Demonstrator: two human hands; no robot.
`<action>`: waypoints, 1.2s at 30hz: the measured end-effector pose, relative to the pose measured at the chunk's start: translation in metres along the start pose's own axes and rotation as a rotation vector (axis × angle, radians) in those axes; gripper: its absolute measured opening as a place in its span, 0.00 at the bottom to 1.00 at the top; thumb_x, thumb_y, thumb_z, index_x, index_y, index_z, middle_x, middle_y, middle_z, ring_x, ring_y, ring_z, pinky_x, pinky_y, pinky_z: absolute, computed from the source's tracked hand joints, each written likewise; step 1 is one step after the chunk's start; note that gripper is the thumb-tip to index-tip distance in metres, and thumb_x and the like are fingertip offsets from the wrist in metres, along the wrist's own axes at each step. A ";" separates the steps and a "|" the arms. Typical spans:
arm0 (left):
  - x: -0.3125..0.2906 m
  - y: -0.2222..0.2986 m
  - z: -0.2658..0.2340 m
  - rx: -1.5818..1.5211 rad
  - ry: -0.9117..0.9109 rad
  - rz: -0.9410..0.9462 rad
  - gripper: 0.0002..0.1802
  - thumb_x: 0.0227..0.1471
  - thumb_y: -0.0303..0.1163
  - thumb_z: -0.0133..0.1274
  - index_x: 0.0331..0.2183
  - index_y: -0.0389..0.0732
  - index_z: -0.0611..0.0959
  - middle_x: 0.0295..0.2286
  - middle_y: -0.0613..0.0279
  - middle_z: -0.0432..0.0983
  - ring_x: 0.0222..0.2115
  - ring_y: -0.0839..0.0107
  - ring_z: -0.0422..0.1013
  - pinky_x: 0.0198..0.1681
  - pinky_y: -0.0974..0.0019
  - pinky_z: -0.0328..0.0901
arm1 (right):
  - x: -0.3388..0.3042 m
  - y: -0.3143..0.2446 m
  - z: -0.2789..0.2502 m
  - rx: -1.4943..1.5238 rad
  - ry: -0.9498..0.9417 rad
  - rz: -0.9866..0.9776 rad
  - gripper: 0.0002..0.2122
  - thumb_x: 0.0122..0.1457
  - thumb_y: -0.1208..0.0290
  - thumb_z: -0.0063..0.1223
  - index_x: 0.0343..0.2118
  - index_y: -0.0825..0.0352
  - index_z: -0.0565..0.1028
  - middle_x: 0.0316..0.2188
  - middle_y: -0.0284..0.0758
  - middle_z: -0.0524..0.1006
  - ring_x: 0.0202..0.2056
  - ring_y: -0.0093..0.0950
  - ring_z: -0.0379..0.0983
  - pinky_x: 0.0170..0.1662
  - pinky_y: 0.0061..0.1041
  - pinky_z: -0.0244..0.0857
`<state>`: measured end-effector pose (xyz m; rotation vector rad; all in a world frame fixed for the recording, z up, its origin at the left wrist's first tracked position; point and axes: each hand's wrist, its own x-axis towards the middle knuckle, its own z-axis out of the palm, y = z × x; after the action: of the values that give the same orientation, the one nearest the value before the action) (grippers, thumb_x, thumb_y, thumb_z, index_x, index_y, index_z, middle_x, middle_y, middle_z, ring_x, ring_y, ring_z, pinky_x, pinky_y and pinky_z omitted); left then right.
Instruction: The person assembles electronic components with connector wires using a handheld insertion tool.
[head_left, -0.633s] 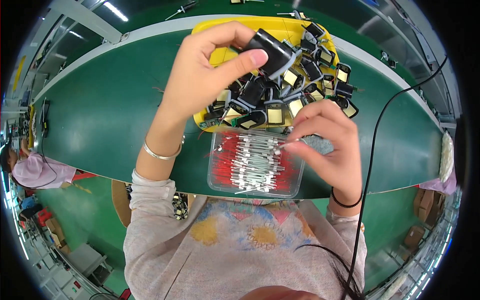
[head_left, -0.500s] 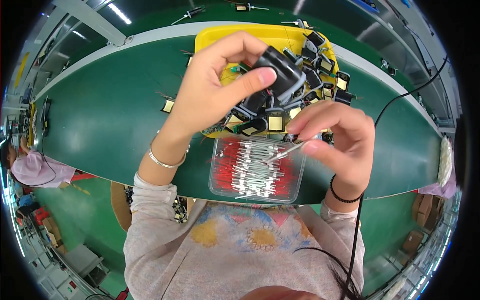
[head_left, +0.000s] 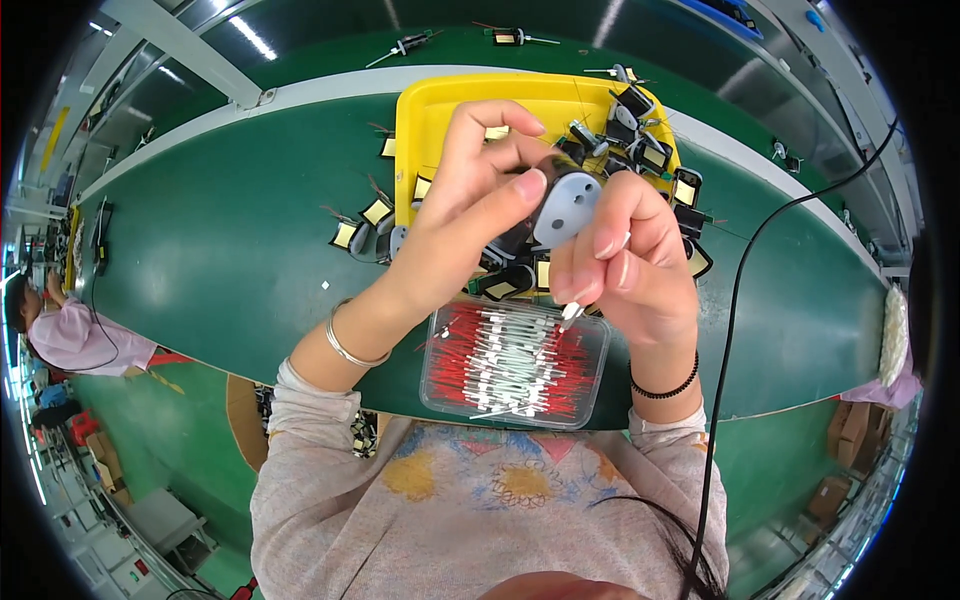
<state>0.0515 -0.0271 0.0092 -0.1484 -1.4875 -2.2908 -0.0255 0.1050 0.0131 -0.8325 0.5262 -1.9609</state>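
Note:
My left hand (head_left: 455, 215) is closed round a black housing with a light grey end cap (head_left: 566, 212); small round holes show in the cap, which faces right and toward me. Close against the cap, my right hand (head_left: 645, 275) pinches a thin white rod (head_left: 571, 311). Part of the rod is hidden by the fingers, and its lower end points down toward a clear plastic box (head_left: 428, 392). In that box lie many white rods with red ends (head_left: 510, 360). Behind my hands is a yellow tray (head_left: 440, 92) with black housings.
Several black housings with pale yellow patches (head_left: 347, 234) lie on the green table (head_left: 220, 230) left of the tray. Others rest beyond the white rail (head_left: 330, 88). A black cable (head_left: 740, 290) runs down at right. Another person (head_left: 85, 335) sits far left.
The housing has turned so its holed cap shows. My right hand has moved left and up against it, and the rod now points downward. Housings left of the tray have come into sight.

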 end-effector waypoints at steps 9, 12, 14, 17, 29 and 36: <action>0.009 -0.004 -0.015 0.563 -0.171 0.407 0.13 0.49 0.31 0.48 0.38 0.36 0.75 0.36 0.58 0.72 0.36 0.67 0.68 0.43 0.67 0.60 | -0.001 -0.004 -0.010 0.077 -0.056 0.063 0.05 0.51 0.77 0.50 0.30 0.68 0.67 0.23 0.38 0.76 0.27 0.24 0.74 0.32 0.20 0.67; 0.007 0.000 -0.016 0.528 -0.245 0.307 0.15 0.48 0.32 0.49 0.39 0.36 0.75 0.35 0.59 0.71 0.36 0.67 0.68 0.43 0.67 0.60 | -0.001 -0.006 -0.012 0.061 -0.062 0.096 0.05 0.52 0.75 0.50 0.31 0.69 0.68 0.24 0.39 0.76 0.28 0.25 0.74 0.32 0.20 0.67; 0.005 0.005 -0.016 0.475 -0.253 0.148 0.17 0.47 0.32 0.51 0.40 0.36 0.74 0.35 0.59 0.71 0.36 0.67 0.68 0.43 0.67 0.60 | 0.000 -0.007 -0.012 0.011 -0.018 0.039 0.06 0.53 0.74 0.50 0.32 0.69 0.68 0.24 0.39 0.76 0.27 0.25 0.74 0.32 0.21 0.67; 0.005 0.012 -0.020 0.325 -0.162 0.033 0.19 0.45 0.36 0.54 0.39 0.38 0.76 0.36 0.61 0.69 0.39 0.68 0.66 0.44 0.67 0.59 | -0.003 -0.013 -0.013 -0.095 0.138 -0.085 0.08 0.55 0.72 0.47 0.35 0.69 0.68 0.27 0.40 0.77 0.29 0.27 0.74 0.36 0.24 0.68; 0.007 0.014 -0.013 0.545 -0.562 0.060 0.17 0.38 0.42 0.59 0.31 0.44 0.80 0.36 0.63 0.69 0.43 0.64 0.61 0.50 0.61 0.49 | -0.005 -0.015 -0.006 -0.572 0.272 -0.453 0.07 0.57 0.76 0.44 0.36 0.72 0.67 0.31 0.43 0.77 0.36 0.28 0.73 0.44 0.25 0.64; 0.006 0.016 -0.016 0.364 -0.516 -0.057 0.16 0.37 0.39 0.61 0.31 0.41 0.80 0.34 0.61 0.70 0.41 0.66 0.63 0.48 0.64 0.54 | -0.003 -0.017 0.000 -0.595 0.215 -0.371 0.07 0.54 0.78 0.47 0.36 0.71 0.68 0.31 0.40 0.75 0.38 0.30 0.71 0.44 0.28 0.62</action>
<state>0.0539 -0.0483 0.0180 -0.6344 -2.1576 -2.0680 -0.0345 0.1161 0.0229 -1.1499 1.1916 -2.2802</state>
